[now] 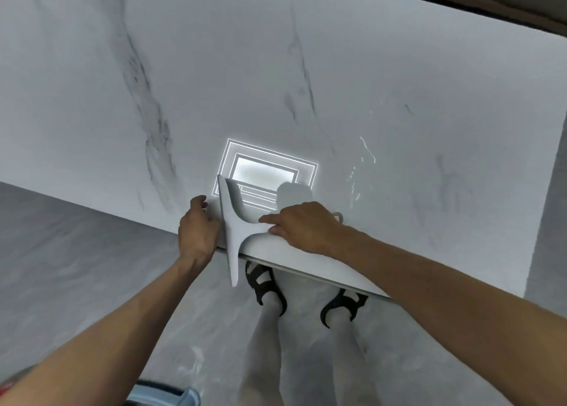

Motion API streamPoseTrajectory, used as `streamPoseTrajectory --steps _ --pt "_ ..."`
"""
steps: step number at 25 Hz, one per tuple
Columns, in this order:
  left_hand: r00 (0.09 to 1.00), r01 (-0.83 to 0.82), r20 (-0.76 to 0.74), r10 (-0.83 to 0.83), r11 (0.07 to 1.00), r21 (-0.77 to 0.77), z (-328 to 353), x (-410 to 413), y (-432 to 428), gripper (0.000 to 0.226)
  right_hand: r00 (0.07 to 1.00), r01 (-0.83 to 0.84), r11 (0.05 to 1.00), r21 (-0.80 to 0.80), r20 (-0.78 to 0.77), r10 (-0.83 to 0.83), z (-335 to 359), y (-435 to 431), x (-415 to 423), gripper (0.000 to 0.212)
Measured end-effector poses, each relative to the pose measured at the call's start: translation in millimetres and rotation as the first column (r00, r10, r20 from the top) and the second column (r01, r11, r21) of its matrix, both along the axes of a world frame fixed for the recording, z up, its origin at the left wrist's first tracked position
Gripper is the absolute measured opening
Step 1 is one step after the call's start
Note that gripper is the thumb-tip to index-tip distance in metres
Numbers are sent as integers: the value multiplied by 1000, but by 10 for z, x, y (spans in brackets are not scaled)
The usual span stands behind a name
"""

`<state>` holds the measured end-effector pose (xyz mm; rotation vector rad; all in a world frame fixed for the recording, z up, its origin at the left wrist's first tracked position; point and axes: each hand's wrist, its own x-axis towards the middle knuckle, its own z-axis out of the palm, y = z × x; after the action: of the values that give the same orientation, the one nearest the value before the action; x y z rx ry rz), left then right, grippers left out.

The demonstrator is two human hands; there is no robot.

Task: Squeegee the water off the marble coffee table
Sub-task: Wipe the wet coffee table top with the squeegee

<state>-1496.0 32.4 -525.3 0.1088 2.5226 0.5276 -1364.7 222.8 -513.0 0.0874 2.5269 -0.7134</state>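
Note:
A white marble coffee table with grey veins fills most of the view. A pale grey squeegee lies at its near edge, blade running front to back, its lower tip overhanging the edge. My right hand grips the squeegee's handle from the right. My left hand rests on the table's edge just left of the blade, fingers curled against it. Thin streaks and drops of water glisten on the marble to the right of the squeegee.
A ceiling light's bright rectangular reflection sits just beyond the squeegee. Below the table's near edge are grey floor and my two feet in dark sandals. A light blue object shows at the bottom. A dark edge borders the table's far right.

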Motion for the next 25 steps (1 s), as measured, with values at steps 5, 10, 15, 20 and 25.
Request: streamPoseTrajectory --steps 5,10,15,20,25 --pt "998 14 59 -8 995 -99 20 -151 -142 58 999 -9 999 40 -45 11 -143 -354 -296 34" --pt "904 428 27 -428 900 -77 52 136 108 52 983 173 973 151 28 -179 -22 565 570 38" --pt "781 624 76 -620 773 -110 28 530 521 56 920 316 876 365 108 -377 298 1602 1673 38" --pt "758 651 114 -642 736 -185 -12 760 746 49 929 313 853 418 53 -367 501 1771 1956 39" --pt "764 645 53 -643 760 -81 21 887 804 52 993 92 986 142 56 -100 237 903 1587 39"
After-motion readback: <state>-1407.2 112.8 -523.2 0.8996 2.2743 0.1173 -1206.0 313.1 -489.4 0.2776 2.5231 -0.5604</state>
